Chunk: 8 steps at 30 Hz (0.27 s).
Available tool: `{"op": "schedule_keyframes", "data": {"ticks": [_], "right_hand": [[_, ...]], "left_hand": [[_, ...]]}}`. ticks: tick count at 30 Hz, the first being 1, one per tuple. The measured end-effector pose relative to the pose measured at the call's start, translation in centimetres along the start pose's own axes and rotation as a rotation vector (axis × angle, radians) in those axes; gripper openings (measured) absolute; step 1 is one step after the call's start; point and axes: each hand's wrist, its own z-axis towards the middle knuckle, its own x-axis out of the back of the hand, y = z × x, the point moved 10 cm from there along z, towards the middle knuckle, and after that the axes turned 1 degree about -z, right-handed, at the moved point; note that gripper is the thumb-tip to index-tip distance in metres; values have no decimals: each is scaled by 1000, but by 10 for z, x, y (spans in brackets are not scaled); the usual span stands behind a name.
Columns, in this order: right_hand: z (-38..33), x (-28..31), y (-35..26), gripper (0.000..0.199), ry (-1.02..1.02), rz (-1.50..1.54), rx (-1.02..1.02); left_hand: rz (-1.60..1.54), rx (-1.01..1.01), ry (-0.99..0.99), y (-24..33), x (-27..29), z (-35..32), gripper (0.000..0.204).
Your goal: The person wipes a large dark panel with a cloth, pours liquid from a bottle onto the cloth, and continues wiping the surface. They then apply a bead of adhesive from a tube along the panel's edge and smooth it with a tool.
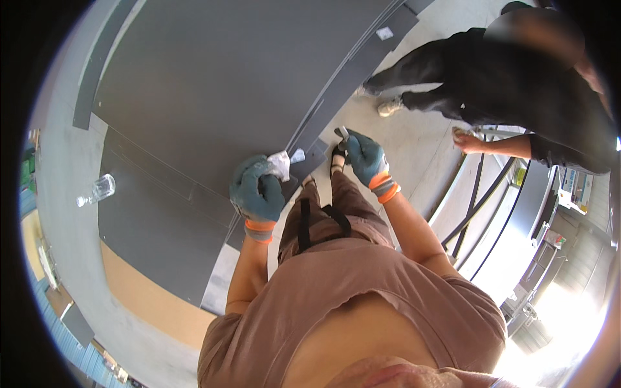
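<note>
My left hand (257, 191), in a teal glove with an orange cuff, is closed on a crumpled white wad of paper or film (279, 164) at the edge of a large dark grey panel (213, 84). My right hand (363, 155), gloved the same way, pinches a small pale piece (343, 133) just right of a narrow dark grey strip (349, 71) that lies along the panel. Both hands hover low above the floor in front of my knees.
A clear plastic bottle (97, 190) lies on the concrete floor at the left. Another person in black (517, 77) bends at the upper right, one hand (467, 141) on dark curved bars. A brown board (152, 304) shows beneath the lower panel.
</note>
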Motion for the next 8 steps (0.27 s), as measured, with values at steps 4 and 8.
{"op": "schedule_keyframes", "data": {"ticks": [4, 8], "right_hand": [[-2, -4, 14, 35, -20, 24, -51], [8, 3, -1, 34, 15, -159, 152]], "left_hand": [[-41, -9, 18, -1, -3, -2, 19], [-23, -14, 33, -3, -5, -4, 20]]}}
